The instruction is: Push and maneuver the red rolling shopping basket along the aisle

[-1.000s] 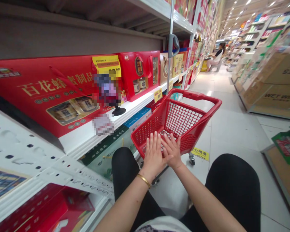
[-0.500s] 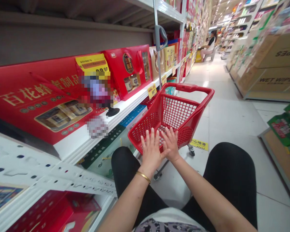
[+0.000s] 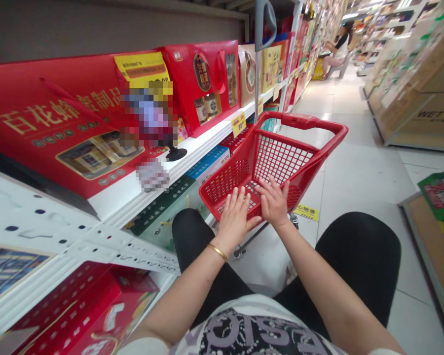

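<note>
My left hand (image 3: 234, 220), with a gold bangle at the wrist, is held palm down over the near edge of a red basket cart (image 3: 240, 170). Its fingers are spread and it holds nothing. To its right, my right hand (image 3: 275, 202) hovers over the same basket with fingers apart and nothing in it. A small gap lies between the two hands. Whether either hand touches the basket rim cannot be made out. The basket's inside shows only its red lattice.
A white shelf (image 3: 192, 148) on the left holds red gift boxes (image 3: 59, 118) and a price tag (image 3: 239, 124). A yellow floor sticker (image 3: 308, 212) lies beside the cart. Cartons (image 3: 425, 98) stand at right. A person (image 3: 338, 52) sits far down the aisle.
My hands have moved apart, the right one shifting rightward. The view has turned and tilted slightly, so the cart appears further right and higher.
</note>
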The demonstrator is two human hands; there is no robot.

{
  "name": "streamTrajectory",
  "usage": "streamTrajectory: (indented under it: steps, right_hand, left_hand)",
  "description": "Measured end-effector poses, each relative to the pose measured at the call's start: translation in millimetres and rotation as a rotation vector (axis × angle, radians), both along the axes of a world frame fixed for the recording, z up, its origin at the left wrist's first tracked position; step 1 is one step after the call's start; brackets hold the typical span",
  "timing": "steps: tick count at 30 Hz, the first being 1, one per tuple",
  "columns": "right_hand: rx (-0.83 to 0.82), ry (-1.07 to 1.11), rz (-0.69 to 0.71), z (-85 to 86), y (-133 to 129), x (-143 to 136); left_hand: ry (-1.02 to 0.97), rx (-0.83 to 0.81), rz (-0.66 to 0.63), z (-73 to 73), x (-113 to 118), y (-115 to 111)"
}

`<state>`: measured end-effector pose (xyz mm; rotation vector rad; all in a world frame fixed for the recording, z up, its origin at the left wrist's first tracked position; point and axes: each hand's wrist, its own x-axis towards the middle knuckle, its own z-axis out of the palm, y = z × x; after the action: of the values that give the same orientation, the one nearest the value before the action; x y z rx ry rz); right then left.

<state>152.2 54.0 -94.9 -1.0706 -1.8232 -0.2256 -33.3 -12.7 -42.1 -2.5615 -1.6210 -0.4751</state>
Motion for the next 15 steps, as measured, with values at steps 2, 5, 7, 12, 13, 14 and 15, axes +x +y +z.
streamTrajectory:
  steps: [2,5,7,12,13,14,15]
  right_hand:
    - [-0.009,0.087,-0.117,7.6,11,16]
    - [0.0,0.161,-0.183,10.7,20,26]
    - [0.001,0.151,-0.152,4.6,14,17]
    - [0.01,-0.006,-0.036,-13.2,-11,-10]
    - [0.014,-0.02,-0.026,-12.8,-10,-8]
    - [0.019,-0.006,-0.034,-10.9,-6,-3]
    - [0.026,0.038,-0.063,-8.0,0,5]
  left_hand:
    - [-0.005,-0.008,-0.043,0.2,-5,-1]
    - [0.0,0.003,-0.056,1.2,-9,-5]
    - [0.003,0.013,-0.019,1.1,-8,-7]
    - [-0.009,0.029,0.088,-0.8,-6,-12]
    - [-0.007,0.027,0.091,-0.7,-6,-12]
    - [-0.003,0.023,0.089,-0.4,-6,-12]
    - [0.002,0.017,0.084,-0.1,-7,-12]
